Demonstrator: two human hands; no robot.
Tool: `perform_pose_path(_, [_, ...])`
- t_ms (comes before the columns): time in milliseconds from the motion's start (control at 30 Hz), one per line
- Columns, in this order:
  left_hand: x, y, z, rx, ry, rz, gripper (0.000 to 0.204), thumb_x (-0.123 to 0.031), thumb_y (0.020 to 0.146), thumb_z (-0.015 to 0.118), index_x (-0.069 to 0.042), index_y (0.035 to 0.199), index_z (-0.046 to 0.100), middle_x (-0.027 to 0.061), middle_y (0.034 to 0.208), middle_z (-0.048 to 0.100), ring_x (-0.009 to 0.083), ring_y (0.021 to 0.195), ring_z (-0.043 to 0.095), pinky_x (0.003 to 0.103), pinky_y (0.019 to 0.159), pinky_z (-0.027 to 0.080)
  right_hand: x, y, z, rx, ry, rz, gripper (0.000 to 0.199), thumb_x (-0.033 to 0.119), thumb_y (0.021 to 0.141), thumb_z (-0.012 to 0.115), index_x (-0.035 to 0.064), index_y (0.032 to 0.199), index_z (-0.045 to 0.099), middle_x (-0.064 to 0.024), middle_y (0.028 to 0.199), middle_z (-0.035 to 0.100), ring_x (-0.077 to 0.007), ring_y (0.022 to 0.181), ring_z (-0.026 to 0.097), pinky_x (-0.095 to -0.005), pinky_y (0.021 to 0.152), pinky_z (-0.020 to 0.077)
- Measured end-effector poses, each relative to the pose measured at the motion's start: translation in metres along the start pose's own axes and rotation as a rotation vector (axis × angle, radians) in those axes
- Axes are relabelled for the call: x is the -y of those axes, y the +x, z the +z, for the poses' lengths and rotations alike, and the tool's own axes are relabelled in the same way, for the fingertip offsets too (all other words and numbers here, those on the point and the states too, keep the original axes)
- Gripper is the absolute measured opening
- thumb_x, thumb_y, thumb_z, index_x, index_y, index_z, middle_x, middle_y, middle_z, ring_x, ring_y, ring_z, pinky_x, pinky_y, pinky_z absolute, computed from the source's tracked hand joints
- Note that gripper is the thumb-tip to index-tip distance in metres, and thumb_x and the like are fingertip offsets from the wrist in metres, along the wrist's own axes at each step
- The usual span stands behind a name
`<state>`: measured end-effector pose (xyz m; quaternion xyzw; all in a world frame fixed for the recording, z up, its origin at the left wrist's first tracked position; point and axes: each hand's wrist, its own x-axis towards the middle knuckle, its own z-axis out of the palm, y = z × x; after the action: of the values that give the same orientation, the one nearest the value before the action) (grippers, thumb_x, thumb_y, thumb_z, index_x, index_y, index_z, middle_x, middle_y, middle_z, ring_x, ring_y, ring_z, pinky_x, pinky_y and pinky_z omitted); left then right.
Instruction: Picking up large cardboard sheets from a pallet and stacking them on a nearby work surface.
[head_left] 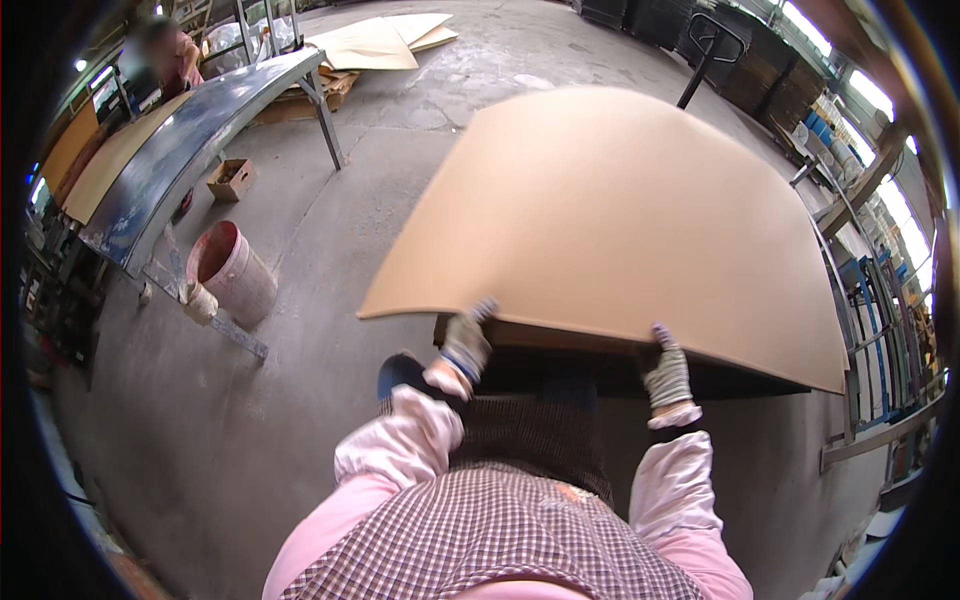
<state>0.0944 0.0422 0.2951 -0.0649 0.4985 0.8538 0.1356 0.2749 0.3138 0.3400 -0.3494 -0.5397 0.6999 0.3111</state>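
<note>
A large tan sheet of board (600,210) spreads out in front of me, its near edge level with my waist. My left hand (468,342), in a striped work glove, grips that near edge left of the middle. Farther right along the same edge, my gloved right hand (668,370) is closed on the board too. Fingers of both hands pass partly out of sight at the edge. Beneath the board lies a dark layer (720,376), seen only as a strip; what it rests on is mostly hidden.
Left stands a long blue-topped table (190,140) with a pinkish bucket (235,275) and a cardboard box (232,180) beside it. A person (165,60) is behind the table. Boards (370,42) lie at the back. A pallet jack handle (712,50) rises beyond; metal racks (870,330) line the right.
</note>
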Motion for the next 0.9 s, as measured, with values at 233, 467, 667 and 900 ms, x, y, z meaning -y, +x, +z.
perform_pose_path(233, [0.014, 0.064, -0.098, -0.195, -0.155, -0.251, 0.021, -0.006, 0.067, 0.063, -0.007, 0.086, 0.056, 0.0062, 0.077, 0.059, 0.0230, 0.069, 0.058, 0.034, 0.057, 0.048, -0.015, 0.066, -0.080, -0.311, 0.220, 0.309, 0.036, 0.017, 0.061, 0.068, 0.0095, 0.093, 0.053, -0.0067, 0.096, 0.053, -0.0213, 0.087, 0.049, -0.0367, 0.075, 0.0416])
perform_pose_path(467, [0.055, 0.075, -0.110, -0.275, 0.174, -0.315, 0.035, -0.001, 0.061, 0.064, -0.005, 0.094, 0.052, 0.0102, 0.080, 0.057, 0.0251, 0.063, 0.056, 0.036, 0.051, 0.048, -0.064, 0.104, -0.130, -0.375, 0.084, 0.477, 0.038, 0.018, 0.060, 0.069, 0.0080, 0.093, 0.052, -0.0091, 0.095, 0.055, -0.0261, 0.082, 0.051, -0.0454, 0.074, 0.0425])
perform_pose_path(667, [0.094, 0.108, -0.143, -0.410, 0.421, -0.608, 0.031, -0.015, 0.063, 0.067, -0.006, 0.091, 0.058, 0.0091, 0.082, 0.060, 0.0190, 0.072, 0.056, 0.030, 0.066, 0.045, -0.069, 0.110, -0.109, -0.385, 0.006, 0.526, 0.041, 0.023, 0.060, 0.071, 0.0079, 0.093, 0.052, -0.0083, 0.094, 0.054, -0.0255, 0.081, 0.051, -0.0432, 0.072, 0.0439])
perform_pose_path(900, [0.115, 0.115, -0.158, -0.304, 0.633, -0.343, 0.036, -0.009, 0.066, 0.064, -0.003, 0.097, 0.049, 0.0106, 0.081, 0.056, 0.0240, 0.072, 0.055, 0.036, 0.055, 0.047, -0.075, 0.103, -0.109, -0.389, 0.001, 0.432, 0.034, 0.019, 0.064, 0.068, 0.0090, 0.092, 0.052, -0.0066, 0.094, 0.052, -0.0219, 0.083, 0.049, -0.0383, 0.068, 0.0444])
